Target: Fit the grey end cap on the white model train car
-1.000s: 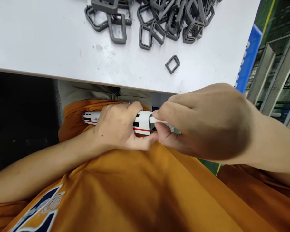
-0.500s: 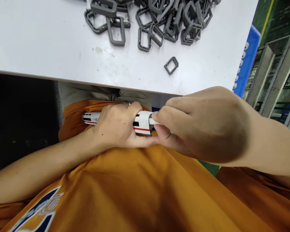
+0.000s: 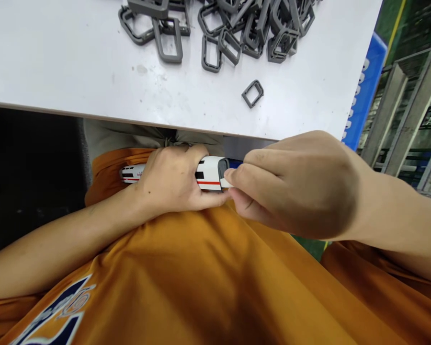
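Note:
My left hand (image 3: 172,179) is wrapped round a white toy train car (image 3: 209,173) with a red stripe and black windows, held in my lap below the table edge. My right hand (image 3: 298,184) pinches a small white piece at the car's right end, where a dark grey frame shows on the car's face. Most of that piece is hidden by my fingers. A pile of grey plastic frames (image 3: 233,28) lies on the white table (image 3: 75,72) above, and a single small grey frame (image 3: 253,93) lies apart, nearer the edge.
My orange shirt fills the lower view. A blue panel (image 3: 362,91) and metal racking (image 3: 409,110) stand to the right of the table. Dark space lies under the table at left.
The train car has tilted so its right end faces up more, and both hands have shifted slightly up towards the table edge. My right fingers stay pinched at the car's end.

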Tool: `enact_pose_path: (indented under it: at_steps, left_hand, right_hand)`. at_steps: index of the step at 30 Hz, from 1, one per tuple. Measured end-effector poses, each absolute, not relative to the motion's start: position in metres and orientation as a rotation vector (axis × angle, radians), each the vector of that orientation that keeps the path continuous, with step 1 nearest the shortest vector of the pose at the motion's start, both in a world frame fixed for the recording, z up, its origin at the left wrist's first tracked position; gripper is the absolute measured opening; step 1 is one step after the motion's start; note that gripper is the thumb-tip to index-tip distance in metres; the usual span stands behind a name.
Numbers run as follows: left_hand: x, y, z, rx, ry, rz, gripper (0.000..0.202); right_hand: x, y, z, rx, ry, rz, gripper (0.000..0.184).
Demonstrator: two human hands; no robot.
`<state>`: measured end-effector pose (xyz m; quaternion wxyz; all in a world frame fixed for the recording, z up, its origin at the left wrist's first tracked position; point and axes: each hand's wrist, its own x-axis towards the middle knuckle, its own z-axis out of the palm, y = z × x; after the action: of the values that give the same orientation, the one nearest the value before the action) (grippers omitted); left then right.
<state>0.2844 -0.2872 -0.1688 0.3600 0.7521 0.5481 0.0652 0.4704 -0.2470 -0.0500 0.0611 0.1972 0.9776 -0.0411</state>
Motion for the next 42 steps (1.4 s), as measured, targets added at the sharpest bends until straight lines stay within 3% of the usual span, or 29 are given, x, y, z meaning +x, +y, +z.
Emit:
enact_pose_path:
  at_steps: [19,22,27,42]
  left_hand:
    - [0.281,-0.284,-0.173,1.944,1.410,0.245,0.056]
    - [0.277,-0.283,-0.172,1.905,1.383,0.324,0.054]
    - [0.267,-0.283,-0.171,1.743,1.224,0.547,0.072]
    - [0.271,-0.291,-0.175,1.838,1.219,0.511,0.060]
  right_hand:
    - [0.459,-0.256,-0.053,0.644,2.857,-0.125,0.036]
    - [0.463,-0.253,-0.051,0.634,2.875,-0.119,0.033]
    - [0.481,-0.240,-0.050,0.732,2.996,-0.141,0.027]
    - [0.458,-0.235,-0.054,0.609,2.689,0.013,0.021]
